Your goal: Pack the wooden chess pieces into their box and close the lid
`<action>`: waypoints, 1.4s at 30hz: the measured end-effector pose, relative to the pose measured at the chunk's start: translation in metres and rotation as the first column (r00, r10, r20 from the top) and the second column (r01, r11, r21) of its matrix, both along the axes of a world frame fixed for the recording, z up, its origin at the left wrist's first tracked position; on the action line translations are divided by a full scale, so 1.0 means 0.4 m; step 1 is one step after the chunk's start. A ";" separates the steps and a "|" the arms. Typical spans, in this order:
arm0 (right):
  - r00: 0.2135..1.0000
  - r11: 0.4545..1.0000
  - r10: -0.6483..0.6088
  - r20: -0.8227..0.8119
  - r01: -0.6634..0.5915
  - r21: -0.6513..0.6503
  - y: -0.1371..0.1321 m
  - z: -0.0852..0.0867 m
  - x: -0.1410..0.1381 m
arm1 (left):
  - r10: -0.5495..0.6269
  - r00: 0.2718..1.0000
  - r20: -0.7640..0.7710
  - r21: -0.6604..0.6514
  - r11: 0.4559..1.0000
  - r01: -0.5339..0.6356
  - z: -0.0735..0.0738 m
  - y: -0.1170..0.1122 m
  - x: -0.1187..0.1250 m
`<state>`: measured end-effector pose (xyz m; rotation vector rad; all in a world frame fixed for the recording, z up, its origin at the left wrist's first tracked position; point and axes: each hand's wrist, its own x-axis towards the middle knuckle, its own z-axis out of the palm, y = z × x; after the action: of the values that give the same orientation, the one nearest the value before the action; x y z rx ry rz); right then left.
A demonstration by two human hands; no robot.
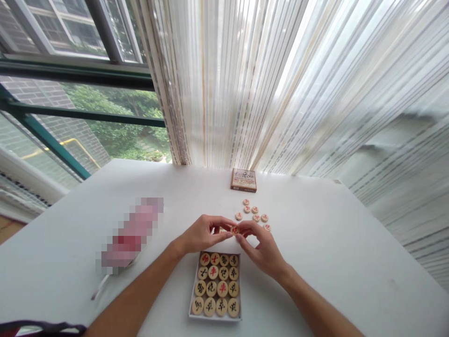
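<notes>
Between the fingertips of both hands is a round wooden Chinese chess piece (235,230) with a red character, held above the table. My left hand (206,232) pinches its left side, and my right hand (260,243) pinches its right side. Just below them lies an open white box (215,318) with rows of chess pieces, most marked in black and a few in red. Beyond my right hand several loose red-marked pieces (256,217) are scattered on the table. Another piece is partly hidden behind my left fingers.
A flat brown box lid with printed characters (243,180) lies at the back of the white table (315,224). To the left is a blurred-out pink item (131,234). String curtains (224,84) hang along the far edge, beside a window (105,98) at left.
</notes>
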<state>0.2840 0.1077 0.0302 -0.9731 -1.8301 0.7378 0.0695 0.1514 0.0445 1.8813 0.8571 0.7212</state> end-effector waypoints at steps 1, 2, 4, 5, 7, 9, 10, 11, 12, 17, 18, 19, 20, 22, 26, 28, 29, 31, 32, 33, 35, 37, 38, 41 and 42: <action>1.000 1.000 0.000 0.001 0.000 -0.001 0.000 0.000 0.000 | 0.000 1.000 0.001 0.001 1.000 0.000 0.000 0.000 0.000; 1.000 1.000 0.001 0.001 -0.001 -0.002 0.000 0.001 0.000 | 0.000 1.000 0.003 0.002 1.000 0.000 0.000 0.000 0.001; 1.000 1.000 0.000 0.001 0.000 -0.001 0.000 0.002 0.000 | 0.002 1.000 0.006 0.003 1.000 -0.002 -0.002 0.001 0.001; 1.000 1.000 -0.002 0.000 0.002 0.001 0.000 0.003 -0.001 | 0.005 1.000 0.008 0.004 1.000 -0.005 -0.003 0.001 0.001; 1.000 1.000 -0.005 -0.003 0.005 0.006 0.000 0.004 -0.002 | 0.010 1.000 0.012 0.006 1.000 -0.010 -0.006 0.002 0.002; 1.000 1.000 -0.005 -0.009 0.005 0.011 0.000 0.003 -0.003 | 0.009 1.000 0.015 0.003 1.000 -0.009 -0.007 0.003 0.002; 1.000 1.000 -0.005 -0.012 0.005 0.011 0.000 0.002 -0.003 | 0.008 1.000 0.017 -0.001 1.000 -0.008 -0.008 0.003 0.002; 1.000 1.000 -0.005 -0.015 0.005 0.010 0.000 0.001 -0.004 | 0.007 1.000 0.019 -0.005 1.000 -0.007 -0.008 0.003 0.002; 1.000 1.000 -0.005 -0.018 0.005 0.008 0.000 0.000 -0.004 | 0.007 1.000 0.022 -0.007 1.000 -0.006 -0.008 0.003 0.002; 0.999 1.000 -0.005 -0.039 0.004 -0.017 0.000 -0.002 -0.006 | 0.011 0.999 0.046 -0.018 1.000 -0.010 -0.009 0.004 0.002; 0.999 1.000 -0.006 -0.044 0.005 -0.023 -0.001 -0.001 -0.006 | 0.011 0.999 0.049 -0.020 1.000 -0.010 -0.009 0.004 0.002; 0.999 1.000 -0.006 -0.050 0.005 -0.030 -0.001 0.000 -0.006 | 0.011 0.999 0.051 -0.022 1.000 -0.009 -0.008 0.004 0.003; 0.998 0.999 -0.006 -0.056 0.003 -0.037 -0.001 0.001 -0.006 | 0.011 0.999 0.053 -0.024 1.000 -0.010 -0.008 0.004 0.003; 0.998 0.998 -0.002 -0.064 -0.001 -0.056 -0.002 0.001 -0.005 | 0.015 0.998 0.054 -0.031 0.999 -0.013 -0.007 0.003 0.004; 0.998 0.996 -0.008 -0.068 0.002 -0.092 -0.001 -0.005 -0.001 | 0.018 0.999 0.048 -0.035 0.999 -0.017 -0.008 0.002 0.005; 0.997 0.994 -0.011 -0.071 0.003 -0.109 0.000 -0.009 0.000 | 0.022 0.999 0.039 -0.030 0.999 -0.021 -0.010 0.002 0.006; 0.997 0.993 -0.012 -0.073 0.003 -0.115 0.000 -0.010 0.000 | 0.026 0.999 0.034 -0.028 0.999 -0.025 -0.011 0.003 0.006; 0.997 0.993 -0.009 -0.077 0.000 -0.115 0.001 -0.011 -0.001 | 0.032 0.999 0.024 -0.025 0.999 -0.031 -0.013 0.003 0.006; 0.997 0.994 -0.005 -0.080 -0.004 -0.110 0.001 -0.010 -0.002 | 0.034 0.999 0.021 -0.023 0.999 -0.033 -0.014 0.004 0.006; 0.997 0.994 0.000 -0.083 -0.009 -0.105 0.002 -0.009 -0.003 | 0.034 0.999 0.019 -0.020 0.999 -0.034 -0.014 0.004 0.005; 0.996 0.995 0.010 -0.089 -0.019 -0.100 0.002 -0.007 -0.004 | 0.034 0.999 0.023 -0.016 0.999 -0.033 -0.014 0.003 0.005; 0.996 0.994 0.011 -0.092 -0.021 -0.103 0.002 -0.006 -0.005 | 0.030 0.999 0.031 -0.016 0.999 -0.030 -0.012 0.003 0.004; 0.995 0.994 0.010 -0.095 -0.020 -0.108 0.002 -0.007 -0.006 | 0.028 0.999 0.034 -0.017 0.999 -0.028 -0.012 0.003 0.004; 0.993 0.991 0.014 -0.114 -0.028 -0.127 -0.001 -0.007 -0.005 | 0.024 0.999 0.041 -0.013 1.000 -0.023 -0.011 0.003 0.004; 0.992 0.990 0.018 -0.122 -0.035 -0.135 -0.002 -0.007 -0.005 | 0.023 0.999 0.042 -0.009 1.000 -0.023 -0.011 0.003 0.004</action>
<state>0.2821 0.1068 0.0276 -0.9720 -1.7078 0.9289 0.0711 0.1527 0.0403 1.8447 0.8550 0.7676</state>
